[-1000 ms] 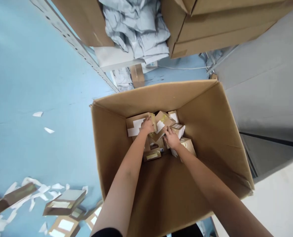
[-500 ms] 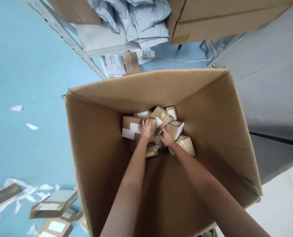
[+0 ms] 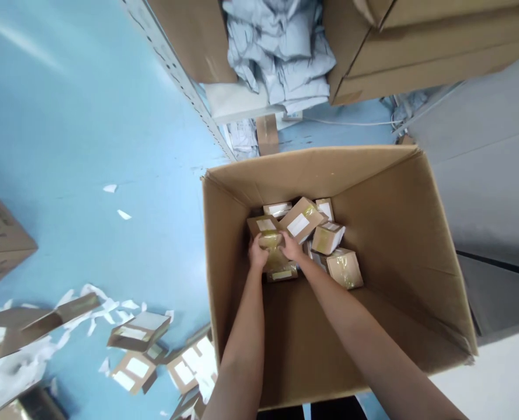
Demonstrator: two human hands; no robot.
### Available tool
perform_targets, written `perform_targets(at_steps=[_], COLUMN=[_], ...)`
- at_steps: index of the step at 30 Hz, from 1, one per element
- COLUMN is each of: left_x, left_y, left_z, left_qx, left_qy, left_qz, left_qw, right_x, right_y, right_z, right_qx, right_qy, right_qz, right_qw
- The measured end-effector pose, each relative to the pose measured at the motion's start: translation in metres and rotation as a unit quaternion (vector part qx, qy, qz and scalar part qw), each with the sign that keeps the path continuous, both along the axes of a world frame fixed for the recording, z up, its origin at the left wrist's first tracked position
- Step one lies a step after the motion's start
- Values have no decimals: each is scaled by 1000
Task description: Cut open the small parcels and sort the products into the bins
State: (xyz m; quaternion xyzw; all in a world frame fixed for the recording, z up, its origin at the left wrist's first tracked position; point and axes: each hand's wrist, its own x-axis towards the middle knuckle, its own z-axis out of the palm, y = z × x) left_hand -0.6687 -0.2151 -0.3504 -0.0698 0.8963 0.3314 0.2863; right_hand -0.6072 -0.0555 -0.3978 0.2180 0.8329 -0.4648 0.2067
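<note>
Inside the big cardboard box (image 3: 399, 233), near its left wall (image 3: 225, 251), I have a taped carton (image 3: 274, 249) between my left hand (image 3: 258, 253) and right hand (image 3: 290, 247); both are half curled on its sides; I think this is the gripping step; next needs even squeezing.

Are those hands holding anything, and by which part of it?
Yes, a taped box: the left hand holds its left side, and the right hand holds its right side.
</note>
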Motion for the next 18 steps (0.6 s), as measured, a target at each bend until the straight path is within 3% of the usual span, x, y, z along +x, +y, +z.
perform_targets(at_steps=[3, 6, 13, 18], left_x=[6, 12, 39, 55], left_y=[-15, -21, 10, 38], left_z=[29, 71, 207, 292], left_qx=[35, 60, 97, 163], left_qy=[15, 49, 119, 176], left_qz=[-4, -19, -44, -95], left_qw=[999, 997, 987, 966], right_x=[5, 10, 20, 53], right_y=[-7, -1, 33, 53], right_z=[47, 102, 265, 383], right_qx=[75, 129, 210, 265], right_qy=[-22, -27, 32, 74], right_qz=[27, 50, 16, -49], right_qw=[997, 990, 977, 960])
